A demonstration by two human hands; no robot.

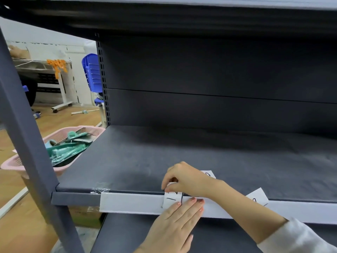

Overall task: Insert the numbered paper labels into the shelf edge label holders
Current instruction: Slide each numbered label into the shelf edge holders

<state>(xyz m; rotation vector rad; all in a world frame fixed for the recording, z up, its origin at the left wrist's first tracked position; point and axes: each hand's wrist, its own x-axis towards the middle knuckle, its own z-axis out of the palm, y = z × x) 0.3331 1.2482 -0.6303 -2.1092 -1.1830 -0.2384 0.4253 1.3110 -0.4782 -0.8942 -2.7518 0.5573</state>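
Observation:
A white label holder strip runs along the front edge of the dark grey shelf. A white paper label with black handwritten marks sits at the strip's top edge. My right hand comes over the shelf from the right and pinches the label's top. My left hand reaches up from below, its fingertips pressed flat against the strip and the label's lower right. Two more paper labels lie on the shelf: one behind my right hand, one near the edge, past my right forearm.
A pink basket of green packaged items sits at the shelf's left end, partly behind the grey upright post. Clear tape holds the strip's left end. Another shelf lies below. Beyond are a wooden floor, a blue chair and a desk.

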